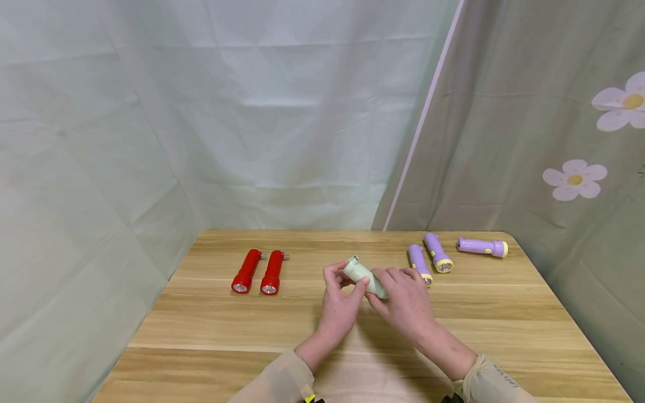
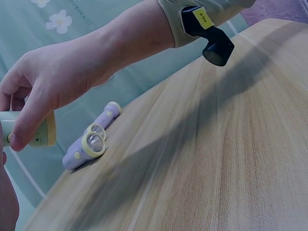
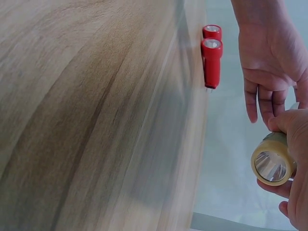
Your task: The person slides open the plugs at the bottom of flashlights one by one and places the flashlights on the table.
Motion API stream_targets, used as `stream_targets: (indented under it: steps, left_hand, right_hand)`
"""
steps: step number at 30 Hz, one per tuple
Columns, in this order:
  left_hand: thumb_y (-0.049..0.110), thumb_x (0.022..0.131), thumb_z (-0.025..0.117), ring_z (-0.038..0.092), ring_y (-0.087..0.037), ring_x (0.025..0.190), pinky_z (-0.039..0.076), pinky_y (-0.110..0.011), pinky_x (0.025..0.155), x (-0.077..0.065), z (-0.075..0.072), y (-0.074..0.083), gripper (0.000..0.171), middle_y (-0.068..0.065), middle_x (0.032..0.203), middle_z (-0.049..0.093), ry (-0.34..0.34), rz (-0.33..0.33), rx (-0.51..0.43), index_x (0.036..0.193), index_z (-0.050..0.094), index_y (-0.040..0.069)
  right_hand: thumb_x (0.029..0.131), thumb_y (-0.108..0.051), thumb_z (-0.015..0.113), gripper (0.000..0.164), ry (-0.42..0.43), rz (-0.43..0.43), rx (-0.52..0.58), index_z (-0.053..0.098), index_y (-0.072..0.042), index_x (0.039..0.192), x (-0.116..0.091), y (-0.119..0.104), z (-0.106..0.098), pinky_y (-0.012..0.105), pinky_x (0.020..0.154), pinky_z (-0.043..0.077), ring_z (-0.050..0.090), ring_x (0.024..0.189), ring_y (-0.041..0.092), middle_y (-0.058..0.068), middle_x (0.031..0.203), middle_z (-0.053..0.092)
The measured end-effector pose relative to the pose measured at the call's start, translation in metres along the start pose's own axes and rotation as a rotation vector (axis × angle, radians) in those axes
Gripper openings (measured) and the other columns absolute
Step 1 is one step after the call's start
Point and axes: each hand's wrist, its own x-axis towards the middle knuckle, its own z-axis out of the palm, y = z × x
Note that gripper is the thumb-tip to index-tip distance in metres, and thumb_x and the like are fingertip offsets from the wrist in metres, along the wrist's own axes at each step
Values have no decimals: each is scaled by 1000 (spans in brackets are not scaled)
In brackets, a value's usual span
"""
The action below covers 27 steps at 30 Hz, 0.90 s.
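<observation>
Above the middle of the table, both hands hold one light green flashlight (image 1: 359, 272), tilted. My left hand (image 1: 339, 310) has its thumb and fingertips on the tail end, where a small metal piece sticks out. The right hand (image 1: 407, 302) grips the other end, thumb below and fingers over it. In the right wrist view the pale yellow head (image 3: 270, 163) of this flashlight shows its clear lens and reflector, unlit. The right thumb lies along the flashlight's side (image 2: 36, 138) in the left wrist view.
Two red flashlights (image 1: 272, 273) lie side by side on the wooden table (image 1: 211, 330) at the left. Three purple flashlights (image 1: 481, 247) with yellow rims lie at the back right, the nearest partly behind the right hand. A light curtain (image 1: 282, 123) hangs behind the table.
</observation>
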Motion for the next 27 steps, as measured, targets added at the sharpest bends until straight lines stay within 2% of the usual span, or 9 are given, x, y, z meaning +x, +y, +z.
stream_targets:
  steps: [27]
  left_hand:
    - [27, 97, 73, 58, -23, 108, 55, -31, 82, -2, 0, -1, 52, -8, 120, 62, -13, -11, -9, 135, 39, 19]
  right_hand:
    - [78, -32, 86, 41, 13, -4, 6, 69, -14, 111, -1, -1, 1, 46, 89, 45, 65, 78, 21, 0, 91, 69]
